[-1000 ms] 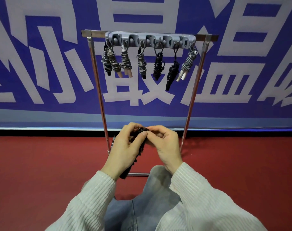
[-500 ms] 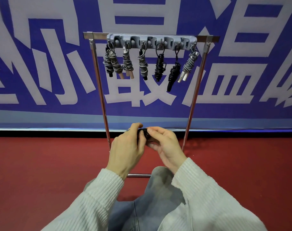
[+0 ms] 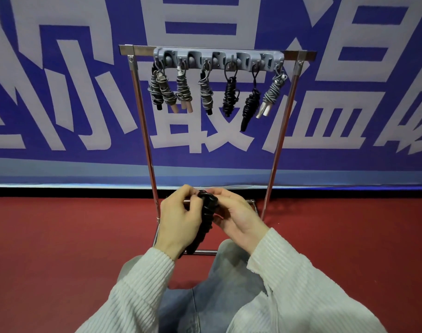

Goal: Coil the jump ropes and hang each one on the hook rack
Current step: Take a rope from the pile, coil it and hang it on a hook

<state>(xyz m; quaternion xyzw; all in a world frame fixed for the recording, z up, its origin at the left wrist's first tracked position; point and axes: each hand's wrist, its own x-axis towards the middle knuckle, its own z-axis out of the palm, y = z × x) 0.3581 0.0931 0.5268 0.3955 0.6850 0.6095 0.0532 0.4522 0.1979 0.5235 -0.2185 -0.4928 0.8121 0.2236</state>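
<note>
A black jump rope [image 3: 206, 217], wound into a tight bundle, stands nearly upright between my two hands, low in front of the rack. My left hand [image 3: 181, 219] grips its left side, fingers curled at the top end. My right hand [image 3: 236, 216] holds the bundle from the right, fingertips at the top. The bundle's lower end shows below my left wrist. Above, the grey hook rack [image 3: 218, 60] on a metal bar carries several coiled ropes, grey ones [image 3: 206, 91] to the left and far right, two black ones [image 3: 230, 96] right of the middle.
The rack hangs on a chrome stand [image 3: 276, 152] with two slanted legs and a base frame on the red floor [image 3: 60, 248]. A blue banner with large white characters [image 3: 72, 92] fills the background. My jeans-clad knee [image 3: 219, 284] lies under my forearms.
The bundle, hidden between my hands half a second ago, now shows more of its length. My left hand has shifted slightly left and my right hand has opened outward on the rope.
</note>
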